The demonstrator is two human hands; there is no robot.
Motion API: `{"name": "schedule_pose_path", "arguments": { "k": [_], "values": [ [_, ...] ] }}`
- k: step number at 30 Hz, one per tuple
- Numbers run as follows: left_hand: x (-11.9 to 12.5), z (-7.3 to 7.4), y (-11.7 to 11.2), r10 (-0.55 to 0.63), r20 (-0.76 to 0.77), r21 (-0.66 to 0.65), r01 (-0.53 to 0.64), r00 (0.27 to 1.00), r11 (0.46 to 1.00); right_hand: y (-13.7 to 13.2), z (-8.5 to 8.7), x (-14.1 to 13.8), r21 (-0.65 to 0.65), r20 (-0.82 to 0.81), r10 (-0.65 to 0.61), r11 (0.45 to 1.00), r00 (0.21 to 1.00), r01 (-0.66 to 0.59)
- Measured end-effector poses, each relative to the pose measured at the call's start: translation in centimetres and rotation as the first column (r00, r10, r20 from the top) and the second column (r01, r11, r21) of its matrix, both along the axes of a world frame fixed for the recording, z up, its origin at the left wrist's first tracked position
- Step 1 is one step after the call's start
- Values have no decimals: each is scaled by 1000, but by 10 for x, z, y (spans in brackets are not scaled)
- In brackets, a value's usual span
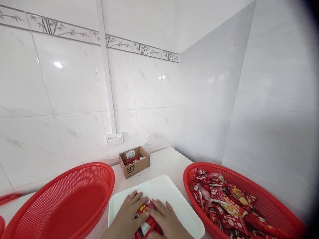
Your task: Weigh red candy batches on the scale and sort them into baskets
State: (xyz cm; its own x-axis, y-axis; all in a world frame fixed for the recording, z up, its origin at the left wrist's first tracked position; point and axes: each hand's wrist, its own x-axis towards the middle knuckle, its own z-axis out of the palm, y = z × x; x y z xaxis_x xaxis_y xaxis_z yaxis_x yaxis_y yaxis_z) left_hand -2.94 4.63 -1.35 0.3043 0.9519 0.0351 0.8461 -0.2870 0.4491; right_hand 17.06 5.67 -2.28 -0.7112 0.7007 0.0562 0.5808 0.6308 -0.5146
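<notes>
Several red snack packets (142, 209) lie bunched on a white tray (166, 186) in front of me. My left hand (129, 212) rests over their left side, with fingers stretched out and the thumb lying across the wrappers. From the right, my right hand (165, 217) touches the same packets, its fingers spread and its palm down. Between and under the hands, parts of the packets are hidden, and the bottom edge of the view cuts off the rest.
An oval red plastic basket (104, 192) with nothing visible inside stands at left. Another red basket (190, 192), at right, holds a heap of wrapped snacks (224, 202). Behind the tray are a cardboard box (139, 168) with red packets and a clear bottle (148, 146). Tiled walls border the table.
</notes>
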Motion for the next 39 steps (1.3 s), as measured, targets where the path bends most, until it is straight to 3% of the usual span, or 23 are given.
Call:
{"name": "schedule_pose_path", "arguments": {
  "k": [6,17,28,34,39],
  "values": [
    [1,2,-2,6,-6,-6,-6,1000,1000,-1,1,1,-1,13,-2,1000,1000,2],
    [-4,-14,3,1,27,58,-3,1000,998,6,-13,3,51,-9,12,999,1000,-12],
    [3,4,-6,25,12,-26,-25,1000,999,-6,10,0,-10,87,-9,1000,996,10],
    [0,4,-7,25,139,-47,-19,990,999,-4,0,3,14,1,-15,1000,1000,15],
    [-9,7,-9,83,344,-172,-24,935,985,-4,-4,3,2,-18,-26,1000,1000,26]
  ]
}}
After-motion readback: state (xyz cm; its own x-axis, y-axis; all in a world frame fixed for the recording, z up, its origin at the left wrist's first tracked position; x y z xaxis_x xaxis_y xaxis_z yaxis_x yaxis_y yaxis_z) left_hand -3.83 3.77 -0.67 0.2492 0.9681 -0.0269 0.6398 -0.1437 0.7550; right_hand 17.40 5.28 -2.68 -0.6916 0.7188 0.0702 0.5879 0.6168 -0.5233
